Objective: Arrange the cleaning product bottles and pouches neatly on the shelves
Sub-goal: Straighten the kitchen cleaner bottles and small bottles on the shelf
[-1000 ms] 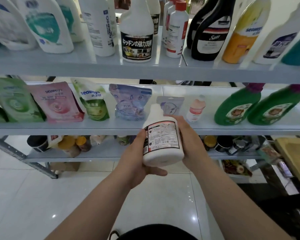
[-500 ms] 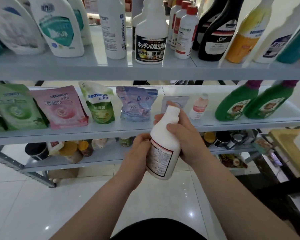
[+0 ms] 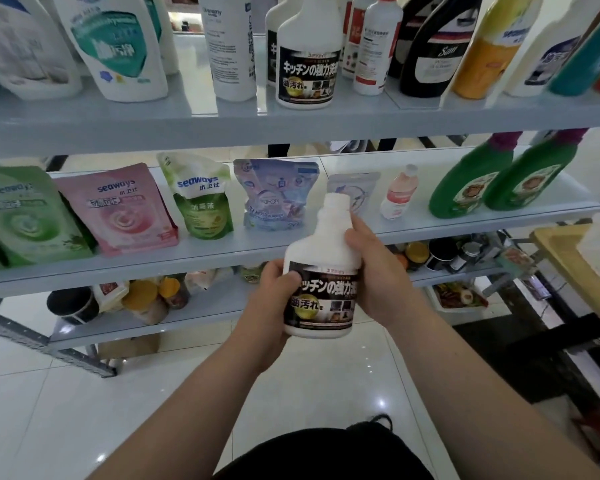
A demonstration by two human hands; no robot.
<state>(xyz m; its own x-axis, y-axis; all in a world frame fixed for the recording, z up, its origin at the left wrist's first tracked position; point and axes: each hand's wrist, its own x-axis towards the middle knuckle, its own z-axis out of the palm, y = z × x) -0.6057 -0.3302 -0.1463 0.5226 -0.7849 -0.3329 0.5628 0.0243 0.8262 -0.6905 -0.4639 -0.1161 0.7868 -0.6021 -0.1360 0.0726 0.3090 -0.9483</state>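
1. Because pouches are soft and floppy, the green pouch point(image 3: 25, 220), the pink pouch point(image 3: 125, 209), the green-and-white pouch point(image 3: 201, 199) and the blue pouch point(image 3: 274, 195) lean back in a row on the middle shelf point(image 3: 136, 263). Their fronts face out so the names can be read.
2. The left hand point(image 3: 271, 299) holds the white bottle point(image 3: 321, 278) low down. Its thumb presses on the dark label and its other fingers curl round the back. I think most of the weight sits in this hand.
3. The white bottle is up in the air, in front of the middle shelf's edge, not on any shelf yet. It stands straight with its label facing the person, maybe so it goes in the right way round.
4. A twin bottle point(image 3: 307, 60) with the same dark label stands on the top shelf point(image 3: 118, 123), right above. I guess the held one belongs beside it, so it would need lifting past that shelf's edge.
5. The right hand point(image 3: 378, 275) wraps its fingers round the thin neck and shoulder of the white bottle. That should keep it from tipping.
6. A small grey pouch point(image 3: 357, 188) and a small pink bottle point(image 3: 397, 195) stand on the middle shelf behind the hands, near each other.
7. A green bottle point(image 3: 465, 181) and a second green bottle point(image 3: 527, 174) stand side by side, so things that look alike are together.
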